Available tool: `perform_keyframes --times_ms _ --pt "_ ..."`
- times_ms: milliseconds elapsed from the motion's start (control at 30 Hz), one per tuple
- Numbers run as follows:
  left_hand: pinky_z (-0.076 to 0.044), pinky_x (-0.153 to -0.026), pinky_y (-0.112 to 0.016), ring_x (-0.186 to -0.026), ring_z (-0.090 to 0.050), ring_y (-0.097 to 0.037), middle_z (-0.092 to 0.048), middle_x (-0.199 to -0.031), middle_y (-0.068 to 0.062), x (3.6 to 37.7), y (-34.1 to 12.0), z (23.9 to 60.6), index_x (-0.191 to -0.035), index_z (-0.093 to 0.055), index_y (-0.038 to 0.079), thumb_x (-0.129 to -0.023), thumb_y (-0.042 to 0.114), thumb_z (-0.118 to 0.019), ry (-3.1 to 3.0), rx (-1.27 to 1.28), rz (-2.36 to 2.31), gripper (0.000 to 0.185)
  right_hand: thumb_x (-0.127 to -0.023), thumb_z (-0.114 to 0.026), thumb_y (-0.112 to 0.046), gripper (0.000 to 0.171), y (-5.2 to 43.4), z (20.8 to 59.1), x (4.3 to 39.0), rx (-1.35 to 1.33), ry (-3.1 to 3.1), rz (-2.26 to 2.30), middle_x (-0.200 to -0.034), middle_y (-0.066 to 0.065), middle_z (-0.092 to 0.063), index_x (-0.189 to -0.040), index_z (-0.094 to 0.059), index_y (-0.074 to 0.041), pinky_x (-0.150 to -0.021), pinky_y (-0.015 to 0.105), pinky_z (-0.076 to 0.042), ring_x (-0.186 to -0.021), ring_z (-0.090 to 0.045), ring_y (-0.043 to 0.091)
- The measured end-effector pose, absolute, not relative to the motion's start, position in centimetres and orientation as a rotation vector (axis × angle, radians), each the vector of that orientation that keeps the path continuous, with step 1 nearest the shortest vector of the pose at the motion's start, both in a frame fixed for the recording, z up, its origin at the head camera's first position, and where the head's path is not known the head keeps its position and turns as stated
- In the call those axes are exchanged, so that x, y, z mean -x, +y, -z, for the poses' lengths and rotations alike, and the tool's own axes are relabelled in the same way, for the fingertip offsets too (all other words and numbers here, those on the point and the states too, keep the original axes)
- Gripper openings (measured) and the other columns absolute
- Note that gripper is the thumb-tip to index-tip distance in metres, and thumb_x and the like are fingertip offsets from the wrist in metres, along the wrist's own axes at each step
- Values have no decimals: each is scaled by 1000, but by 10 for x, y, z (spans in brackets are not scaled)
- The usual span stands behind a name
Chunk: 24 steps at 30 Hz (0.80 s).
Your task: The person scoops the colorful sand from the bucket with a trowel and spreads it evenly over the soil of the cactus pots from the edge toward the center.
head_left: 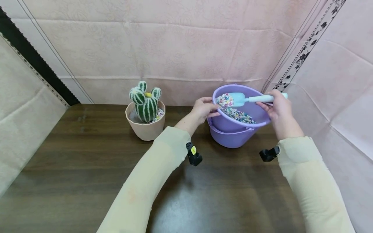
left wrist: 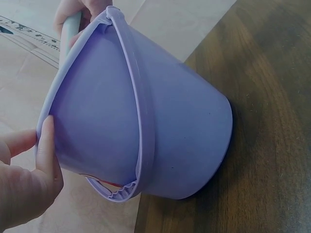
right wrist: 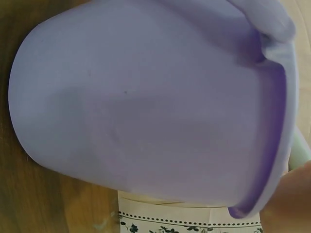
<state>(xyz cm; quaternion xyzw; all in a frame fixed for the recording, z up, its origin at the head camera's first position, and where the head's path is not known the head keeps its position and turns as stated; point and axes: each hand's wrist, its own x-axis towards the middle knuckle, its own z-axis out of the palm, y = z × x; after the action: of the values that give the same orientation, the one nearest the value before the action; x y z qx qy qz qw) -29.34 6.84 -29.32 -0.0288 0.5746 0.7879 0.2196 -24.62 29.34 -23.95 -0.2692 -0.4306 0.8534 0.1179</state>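
Observation:
A purple bucket point(head_left: 230, 137) stands on the wooden table, with small multicoloured pebbles point(head_left: 237, 116) inside. My left hand point(head_left: 201, 111) pinches its rim on the left side, thumb and fingers on either side of the edge in the left wrist view. In my right hand point(head_left: 278, 106) is the handle of a light blue scoop point(head_left: 239, 99). The scoop lies across the bucket's mouth, its blade pointing left and loaded with pebbles point(head_left: 225, 100). The right hand is at the bucket's right rim; its fingers are mostly cut off in the right wrist view. The bucket's handle point(left wrist: 141, 107) hangs down its side.
Left of the bucket is a beige pot point(head_left: 145, 131) holding a knitted green-and-white cactus point(head_left: 146, 109), with some pebbles point(head_left: 159, 114) at its right side. Pale patterned cloth point(head_left: 186, 48) hangs behind the table point(head_left: 122, 181) and along both sides.

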Motion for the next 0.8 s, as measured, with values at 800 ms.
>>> perform_keyframes --times_ms 800 --pt "-60 -72 -24 -97 -65 -23 -59 -123 -18 291 64 294 -137 -44 8 -87 -1 -62 1594 66 -2153 55 -88 -58 -5 11 320 246 234 838 -1084 -2581 -87 10 -53 -91 -48 -8 -66 35 -61 -66 -66 27"
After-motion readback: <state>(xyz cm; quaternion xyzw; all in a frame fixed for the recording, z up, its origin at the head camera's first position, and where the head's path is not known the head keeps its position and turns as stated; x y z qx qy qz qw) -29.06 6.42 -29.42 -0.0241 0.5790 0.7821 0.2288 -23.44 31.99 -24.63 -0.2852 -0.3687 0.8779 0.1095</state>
